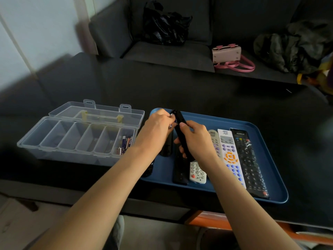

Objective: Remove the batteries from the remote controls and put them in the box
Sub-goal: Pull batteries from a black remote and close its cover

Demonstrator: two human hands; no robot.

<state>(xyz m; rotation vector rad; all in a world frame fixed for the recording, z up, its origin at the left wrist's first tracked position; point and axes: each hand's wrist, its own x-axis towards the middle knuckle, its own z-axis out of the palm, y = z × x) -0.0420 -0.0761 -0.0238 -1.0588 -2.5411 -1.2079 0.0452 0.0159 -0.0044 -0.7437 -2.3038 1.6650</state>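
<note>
Gripping black remote [180,131]: right hand [195,139]; left hand [155,129] pinching battery [170,126].

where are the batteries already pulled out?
In the head view, the batteries lie in the rightmost compartment of the clear box, left of the blue tray and just beside the left hand.

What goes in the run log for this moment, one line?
right hand: holds black remote | left hand: pulling battery | box: batteries in rightmost compartment

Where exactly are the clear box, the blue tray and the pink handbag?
clear box [54,141], head view, front compartment wall.
blue tray [270,159], head view, bare right side.
pink handbag [226,55], head view, its front face.
</note>
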